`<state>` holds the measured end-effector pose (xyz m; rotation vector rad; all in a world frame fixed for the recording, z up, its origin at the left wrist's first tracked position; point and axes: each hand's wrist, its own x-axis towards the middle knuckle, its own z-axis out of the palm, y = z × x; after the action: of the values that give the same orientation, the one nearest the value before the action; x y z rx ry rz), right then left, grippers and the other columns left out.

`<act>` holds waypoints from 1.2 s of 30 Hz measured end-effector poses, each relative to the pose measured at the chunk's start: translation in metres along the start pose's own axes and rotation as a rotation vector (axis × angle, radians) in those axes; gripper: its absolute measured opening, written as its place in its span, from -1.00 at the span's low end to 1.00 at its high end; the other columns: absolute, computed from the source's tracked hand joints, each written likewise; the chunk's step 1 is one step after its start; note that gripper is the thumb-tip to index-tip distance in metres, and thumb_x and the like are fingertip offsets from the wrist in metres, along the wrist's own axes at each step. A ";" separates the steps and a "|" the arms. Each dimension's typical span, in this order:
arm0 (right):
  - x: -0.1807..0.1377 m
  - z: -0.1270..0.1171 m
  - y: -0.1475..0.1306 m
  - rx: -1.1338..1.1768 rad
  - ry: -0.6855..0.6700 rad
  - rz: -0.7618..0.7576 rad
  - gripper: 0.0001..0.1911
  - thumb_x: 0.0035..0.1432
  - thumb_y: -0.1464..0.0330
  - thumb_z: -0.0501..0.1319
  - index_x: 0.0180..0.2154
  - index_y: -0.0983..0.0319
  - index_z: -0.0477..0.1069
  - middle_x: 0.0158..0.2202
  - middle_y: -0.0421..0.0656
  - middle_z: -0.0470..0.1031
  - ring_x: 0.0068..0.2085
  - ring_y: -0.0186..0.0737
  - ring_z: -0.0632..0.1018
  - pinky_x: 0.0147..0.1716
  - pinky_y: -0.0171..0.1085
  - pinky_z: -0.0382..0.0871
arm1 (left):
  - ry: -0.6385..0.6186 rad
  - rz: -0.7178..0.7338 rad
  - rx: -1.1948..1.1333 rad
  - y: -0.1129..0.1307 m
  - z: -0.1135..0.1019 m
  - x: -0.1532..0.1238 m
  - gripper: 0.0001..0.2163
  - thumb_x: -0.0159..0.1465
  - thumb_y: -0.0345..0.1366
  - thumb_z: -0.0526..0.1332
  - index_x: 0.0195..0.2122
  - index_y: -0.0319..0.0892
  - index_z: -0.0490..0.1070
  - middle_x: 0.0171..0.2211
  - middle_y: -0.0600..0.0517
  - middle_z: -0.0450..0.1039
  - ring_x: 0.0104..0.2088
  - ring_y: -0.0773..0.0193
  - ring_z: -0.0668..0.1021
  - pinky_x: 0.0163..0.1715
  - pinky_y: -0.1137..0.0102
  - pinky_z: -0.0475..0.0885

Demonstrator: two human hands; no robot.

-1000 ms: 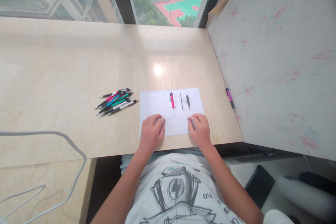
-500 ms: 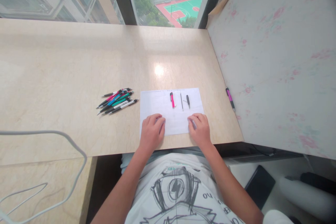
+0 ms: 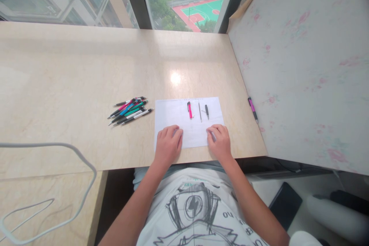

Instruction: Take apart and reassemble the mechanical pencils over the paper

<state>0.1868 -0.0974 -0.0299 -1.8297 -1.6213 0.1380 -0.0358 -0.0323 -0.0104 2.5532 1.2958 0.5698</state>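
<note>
A white sheet of paper [image 3: 170, 113] lies on the table with a taken-apart pen on it. The pink pen barrel [image 3: 189, 110] with its black clip is on the left, a thin dark refill [image 3: 200, 112] in the middle, and a black pen grip with a pointed tip [image 3: 206, 112] on the right. Small bits lie beside the barrel and the grip, too small to name. My left hand [image 3: 168, 140] rests on the paper's lower left, fingers loosely bent, holding nothing I can see. On the lower right edge rests my right hand [image 3: 219, 138], fingers loosely curved, a gap showing beside the thumb.
Left of the paper, several pens [image 3: 129, 111] lie in a pile. A purple and black pen [image 3: 252, 109] lies along the wall at the table's right edge. A grey cable [image 3: 83, 155] loops over the lower left. Windows [image 3: 184, 4] stand behind the table [image 3: 72, 69].
The view has shifted very slightly. Both hands and the pen parts stay in place on the paper.
</note>
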 end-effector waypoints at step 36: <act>0.045 0.004 -0.076 0.096 -0.211 -0.099 -0.81 0.30 0.30 0.13 -0.23 0.18 0.50 -0.38 -0.14 0.57 -0.37 -0.22 0.53 -0.34 -0.27 0.35 | 0.077 -0.648 -1.342 0.019 -0.012 0.025 -0.80 0.19 -0.16 0.37 -0.28 -0.20 0.56 -0.43 0.01 0.53 -0.45 0.32 0.47 -0.42 0.46 0.36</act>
<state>0.1313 -0.0551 0.0244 -1.7047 -1.8130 0.3687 -0.0133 -0.0228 0.0131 0.9845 1.0560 0.9289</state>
